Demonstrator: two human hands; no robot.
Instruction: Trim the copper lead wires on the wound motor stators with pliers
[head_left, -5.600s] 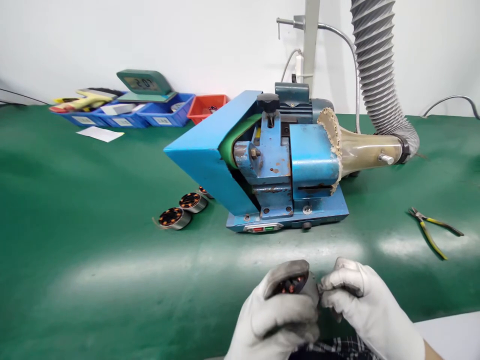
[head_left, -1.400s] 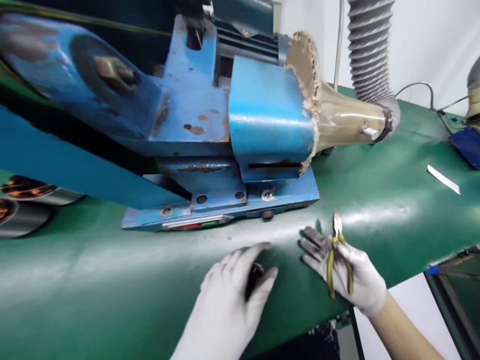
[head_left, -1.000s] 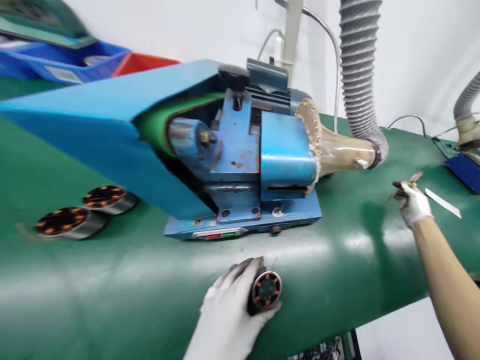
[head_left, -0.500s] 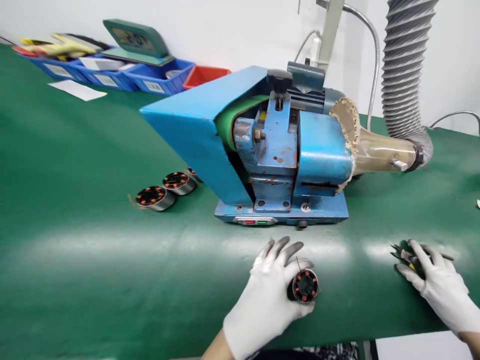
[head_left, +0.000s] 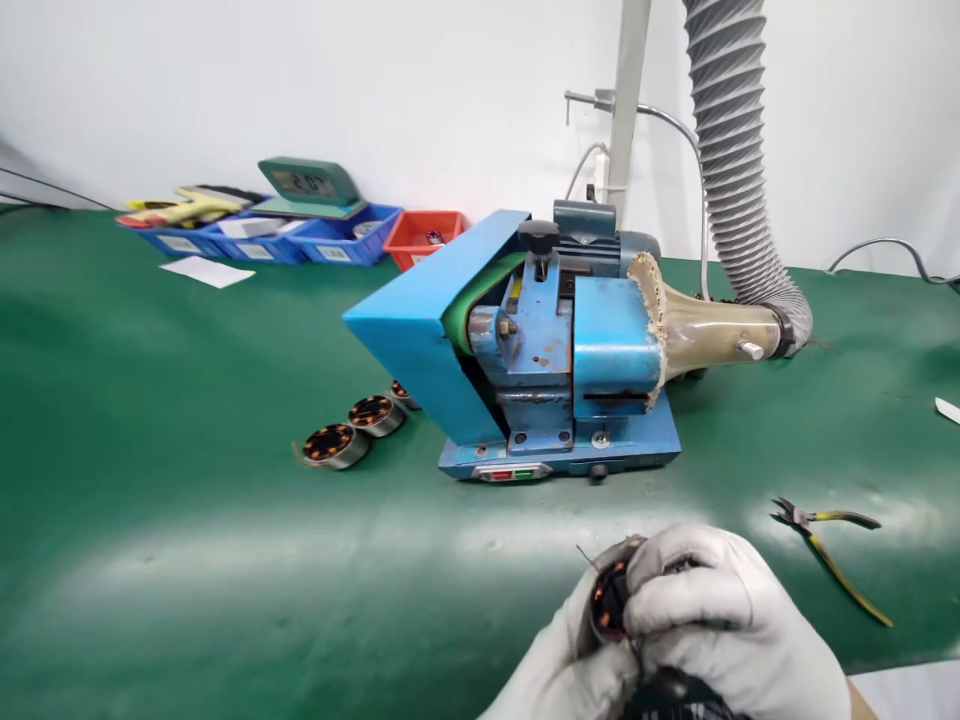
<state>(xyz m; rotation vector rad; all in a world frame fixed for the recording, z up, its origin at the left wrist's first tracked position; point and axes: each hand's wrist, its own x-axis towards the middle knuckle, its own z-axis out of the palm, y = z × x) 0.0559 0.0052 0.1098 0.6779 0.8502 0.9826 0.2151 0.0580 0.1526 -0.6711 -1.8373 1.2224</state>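
A round motor stator (head_left: 609, 598) with copper windings and a metal rim is held low in front of me, a thin wire sticking out at its upper left. My left hand (head_left: 574, 650), in a white glove, wraps it from the left and below. Also gloved, my right hand (head_left: 720, 610) has its fingers curled against the stator's right side, covering part of it. What lies under those fingertips is hidden. Cutting pliers (head_left: 825, 530) with yellow-green and dark handles lie spread on the green table, right of my right hand.
A blue belt sander (head_left: 517, 370) stands ahead, joined to a grey suction hose (head_left: 739, 160). Several stators (head_left: 337, 447) sit to its left. Behind are blue bins (head_left: 345, 245), a red bin (head_left: 424, 235) and a digital clock (head_left: 311, 183). White paper (head_left: 911, 692) lies at lower right.
My right hand has let go of the pliers and moved left to the stator. My left hand has turned the stator. The camera view has shifted.
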